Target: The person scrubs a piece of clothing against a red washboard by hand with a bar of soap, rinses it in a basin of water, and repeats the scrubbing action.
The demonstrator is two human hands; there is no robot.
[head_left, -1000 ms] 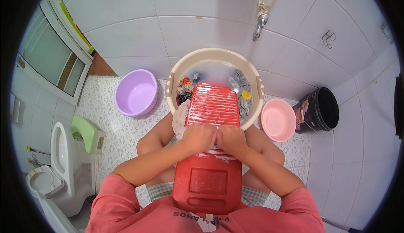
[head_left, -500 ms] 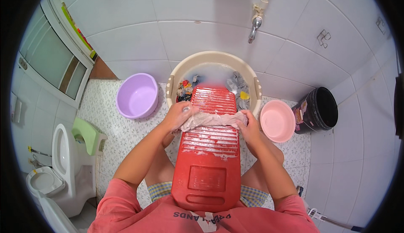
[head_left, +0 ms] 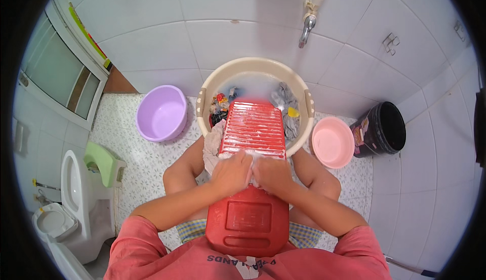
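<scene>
A red washboard (head_left: 251, 128) slopes from my lap into a large beige basin (head_left: 212, 82) of cloudy water. Suds streak its ridges. My left hand (head_left: 231, 172) and my right hand (head_left: 273, 174) are side by side over the lower ridges, both closed on a wet, pale cloth (head_left: 212, 146). Part of this cloth hangs over the board's left edge; the stretch between my fists is mostly covered by fingers. Soaking in the basin are grey clothes (head_left: 284, 97) at the right, with a yellow patch, and multicoloured clothes (head_left: 219, 105) at the left.
A purple basin (head_left: 162, 114) stands on the floor at left, a pink basin (head_left: 333, 142) and black bucket (head_left: 390, 128) at right. Farther left are a green stool (head_left: 104, 163) and a toilet (head_left: 76, 178). A tap (head_left: 307, 29) juts from the wall above the beige basin.
My hands have come together and moved down the washboard toward me. The cloth, stretched across the board before, is now bunched in my fists with a part draped on the left.
</scene>
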